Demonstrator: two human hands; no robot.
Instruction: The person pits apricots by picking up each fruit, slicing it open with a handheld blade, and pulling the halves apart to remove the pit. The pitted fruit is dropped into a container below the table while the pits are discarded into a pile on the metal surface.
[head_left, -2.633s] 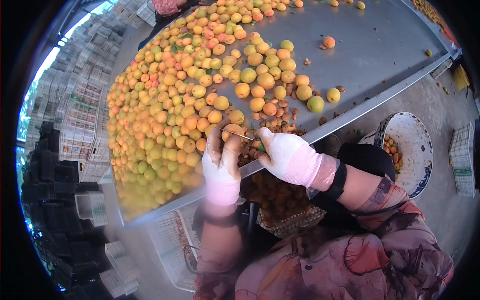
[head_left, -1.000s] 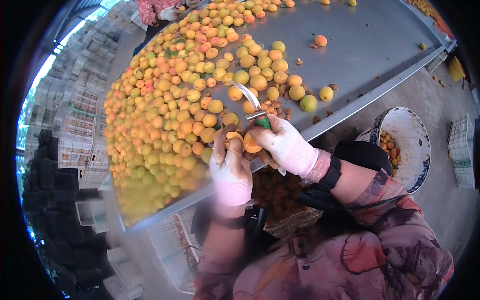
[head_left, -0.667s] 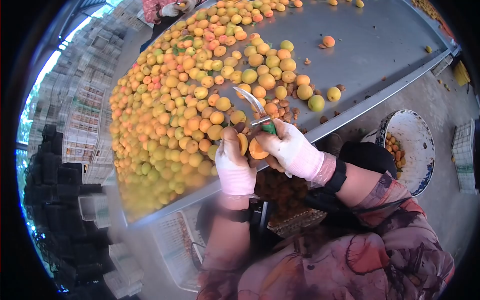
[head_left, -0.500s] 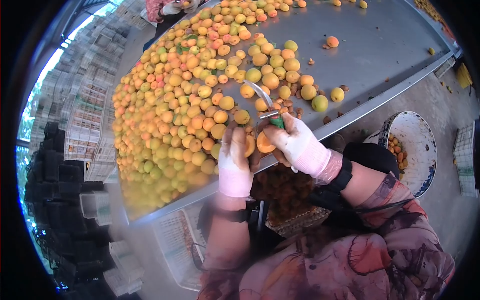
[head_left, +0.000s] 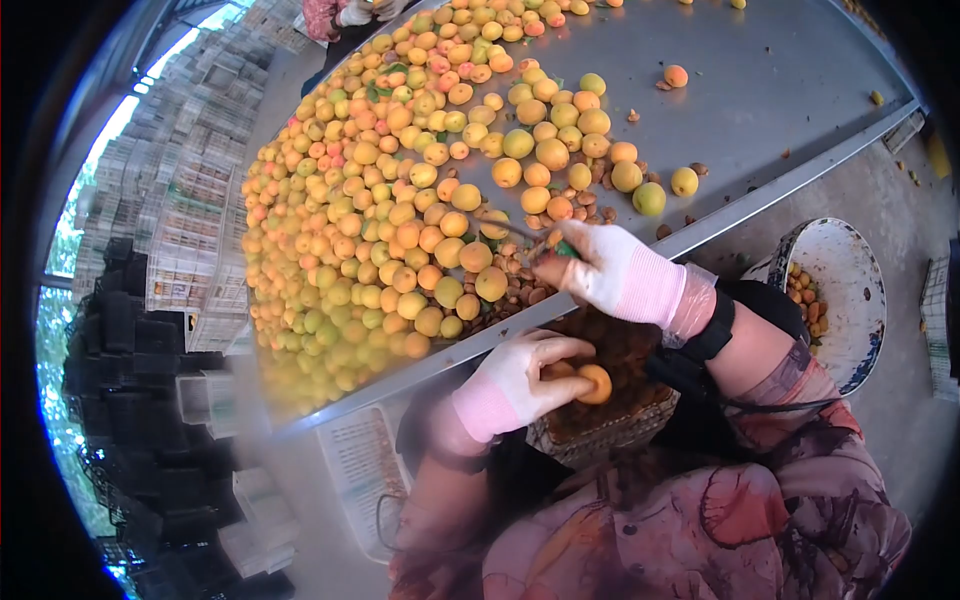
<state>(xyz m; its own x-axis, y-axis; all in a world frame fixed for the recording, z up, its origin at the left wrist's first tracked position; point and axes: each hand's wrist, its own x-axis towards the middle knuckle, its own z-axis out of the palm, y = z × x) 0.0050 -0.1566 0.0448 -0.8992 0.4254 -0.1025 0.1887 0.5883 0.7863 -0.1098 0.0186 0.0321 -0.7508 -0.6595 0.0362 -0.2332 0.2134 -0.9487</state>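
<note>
My left hand point(head_left: 525, 385), in a white and pink glove, is closed on apricot halves point(head_left: 596, 384) above a crate point(head_left: 600, 440) below the table edge. That crate holds darker orange pieces, partly hidden by my arms. My right hand point(head_left: 612, 270), gloved too, grips a curved knife point(head_left: 507, 228) by its green handle over the table's near edge. The blade is blurred and points left toward the fruit. Many whole apricots point(head_left: 360, 210), yellow, orange and some greenish, are heaped on the metal table point(head_left: 720, 110). Brown pits point(head_left: 520, 285) lie scattered near the knife.
A white bucket point(head_left: 855, 290) with apricot pieces in it stands on the floor at right. At lower left is a white plastic crate point(head_left: 355, 470). Stacked crates point(head_left: 190, 230) line the left side. Another person's gloved hands point(head_left: 368, 11) show at the far table edge.
My left hand has moved down and away from the knife, carrying apricot halves from the table edge to above the crate. The right hand has shifted slightly, and the knife now points more leftward.
</note>
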